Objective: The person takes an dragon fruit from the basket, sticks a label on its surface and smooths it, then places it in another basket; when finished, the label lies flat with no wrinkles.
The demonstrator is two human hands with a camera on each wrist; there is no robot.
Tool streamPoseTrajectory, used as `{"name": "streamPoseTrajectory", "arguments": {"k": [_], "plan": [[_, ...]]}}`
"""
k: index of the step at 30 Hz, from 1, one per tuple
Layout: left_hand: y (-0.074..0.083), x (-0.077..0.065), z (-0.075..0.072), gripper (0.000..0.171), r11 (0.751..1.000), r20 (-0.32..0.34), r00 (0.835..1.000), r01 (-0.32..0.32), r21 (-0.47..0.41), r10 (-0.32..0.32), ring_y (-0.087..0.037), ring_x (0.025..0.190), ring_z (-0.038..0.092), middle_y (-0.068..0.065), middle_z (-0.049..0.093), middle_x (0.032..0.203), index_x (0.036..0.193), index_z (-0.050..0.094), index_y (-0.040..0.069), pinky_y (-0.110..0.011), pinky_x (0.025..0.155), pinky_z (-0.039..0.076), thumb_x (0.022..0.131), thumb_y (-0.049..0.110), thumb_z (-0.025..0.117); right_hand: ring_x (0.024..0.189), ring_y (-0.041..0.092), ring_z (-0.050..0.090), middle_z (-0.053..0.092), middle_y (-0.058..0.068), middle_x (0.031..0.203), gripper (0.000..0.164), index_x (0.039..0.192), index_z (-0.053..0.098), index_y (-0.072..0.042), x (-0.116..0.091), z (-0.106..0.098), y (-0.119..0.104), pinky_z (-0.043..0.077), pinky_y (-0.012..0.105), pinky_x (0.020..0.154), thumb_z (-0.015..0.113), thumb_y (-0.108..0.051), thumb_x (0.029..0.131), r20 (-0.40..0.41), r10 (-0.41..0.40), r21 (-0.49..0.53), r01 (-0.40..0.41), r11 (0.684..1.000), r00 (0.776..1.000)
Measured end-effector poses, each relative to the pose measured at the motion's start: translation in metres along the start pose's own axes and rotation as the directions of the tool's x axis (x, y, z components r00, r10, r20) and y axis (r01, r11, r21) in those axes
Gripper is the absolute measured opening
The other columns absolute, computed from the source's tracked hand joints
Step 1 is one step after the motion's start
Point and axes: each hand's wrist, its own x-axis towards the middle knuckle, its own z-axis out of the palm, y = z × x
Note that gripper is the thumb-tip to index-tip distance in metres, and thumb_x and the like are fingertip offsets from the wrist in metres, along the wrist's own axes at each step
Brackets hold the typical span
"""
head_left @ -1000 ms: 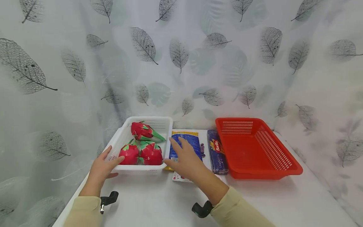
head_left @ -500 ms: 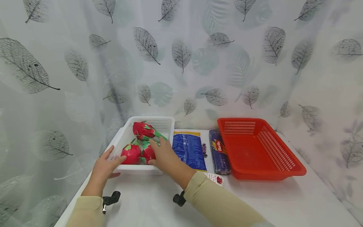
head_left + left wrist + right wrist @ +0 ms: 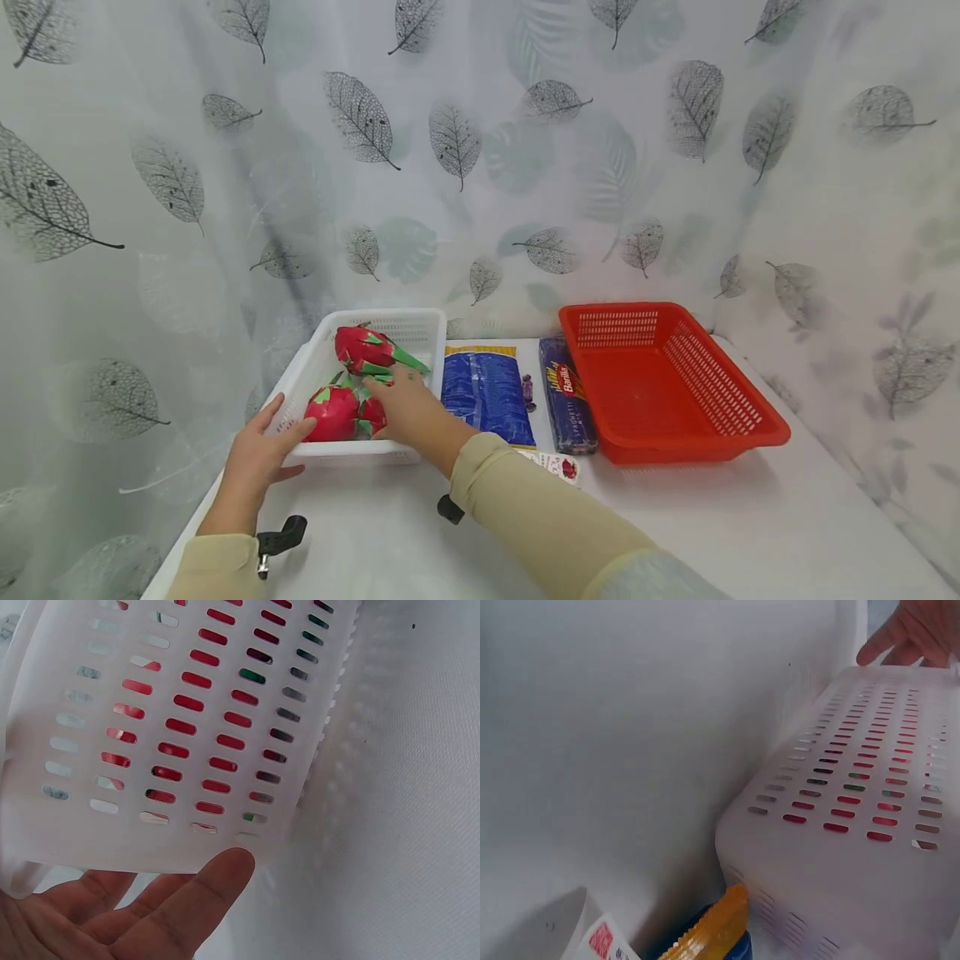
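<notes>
Left hand [image 3: 251,458], fingers spread, touches near-left corner of one white slotted plastic basket [image 3: 352,448] at the white tabletop's [image 3: 360,542] left edge. Inside: three red-and-green dragon fruits [image 3: 332,414]. Right hand [image 3: 408,408] over front right fruit; can't tell if gripping. Then one blue plastic bag with yellow ends [image 3: 483,392], one purple wrapped candy [image 3: 528,392], one dark-blue pack reading "Barilla", "SPAGHETTI" [image 3: 572,408], one red plastic basket [image 3: 697,454] toward right edge. Wrist views add fruit through slots.

Head view bright under even, diffuse light, slight wide-angle stretch toward its edges, soft shadow beneath the red plastic basket [image 3: 637,396], wrist views dimmer and greyer, grey shading beside the white perforated basket [image 3: 817,855], small glints on the orange packet edge [image 3: 709,926].
</notes>
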Motion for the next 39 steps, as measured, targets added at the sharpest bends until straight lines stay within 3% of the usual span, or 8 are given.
{"name": "streamPoseTrajectory", "arguments": {"k": [6, 13, 19, 29, 39], "plan": [[-0.0016, 0.0004, -0.0004, 0.103, 1.000, -0.022, 1.000, -0.019, 0.002, 0.019, -0.059, 0.145, 0.040, -0.032, 0.016, 0.173, 0.172, 0.008, 0.033, -0.055, 0.085, 0.065, 0.096, 0.056, 0.073, 0.158, 0.036, 0.038, 0.028, 0.006, 0.174, 0.097, 0.163, 0.035, -0.049, 0.0065, -0.0001, -0.0033, 0.064, 0.046, 0.098, 0.090, -0.050, 0.083, 0.028, 0.004, 0.042, -0.005, 0.999, 1.000], [-0.0042, -0.0024, 0.0032, 0.101, 0.999, -0.020, 1.000, 0.016, -0.031, -0.017, -0.060, 0.147, 0.037, -0.031, 0.014, 0.174, 0.172, 0.008, 0.034, -0.055, 0.085, 0.065, 0.097, 0.054, 0.073, 0.147, 0.028, 0.053, 0.034, 0.004, 0.172, 0.097, 0.162, 0.039, -0.049, 0.0060, 0.0038, -0.0044, 0.064, 0.042, 0.099, 0.093, -0.042, 0.082, 0.074, 0.032, 0.063, -0.037, 0.997, 0.997], [-0.0045, -0.0015, 0.0026, 0.100, 1.000, -0.035, 0.999, 0.003, -0.017, -0.003, -0.060, 0.148, 0.037, -0.031, 0.013, 0.174, 0.171, 0.009, 0.035, -0.055, 0.086, 0.064, 0.097, 0.056, 0.072, 0.131, 0.023, 0.064, 0.051, 0.005, 0.154, 0.075, 0.148, 0.057, -0.031, 0.0058, 0.0012, -0.0062, 0.064, 0.040, 0.097, 0.092, -0.044, 0.082, 0.036, 0.029, 0.013, -0.029, 0.999, 0.999], [-0.0025, 0.0017, 0.0029, 0.100, 1.000, -0.016, 1.000, 0.002, -0.031, -0.002, -0.060, 0.148, 0.037, -0.031, 0.012, 0.175, 0.172, 0.009, 0.034, -0.055, 0.087, 0.064, 0.097, 0.055, 0.072, 0.122, 0.018, 0.067, 0.059, 0.000, 0.138, 0.070, 0.143, 0.061, -0.026, 0.0090, 0.0026, -0.0008, 0.064, 0.035, 0.097, 0.092, -0.045, 0.082, -0.017, 0.004, -0.018, -0.005, 1.000, 1.000], [-0.0017, 0.0019, 0.0029, 0.101, 1.000, -0.014, 1.000, 0.014, -0.027, -0.015, -0.061, 0.149, 0.035, -0.031, 0.009, 0.175, 0.172, 0.008, 0.034, -0.056, 0.089, 0.062, 0.097, 0.055, 0.073, 0.113, 0.014, 0.068, 0.061, -0.002, 0.132, 0.069, 0.142, 0.062, -0.023, 0.0057, 0.0020, -0.0005, 0.064, 0.032, 0.095, 0.091, -0.046, 0.083, -0.013, 0.022, 0.011, -0.022, 1.000, 1.000]]}}
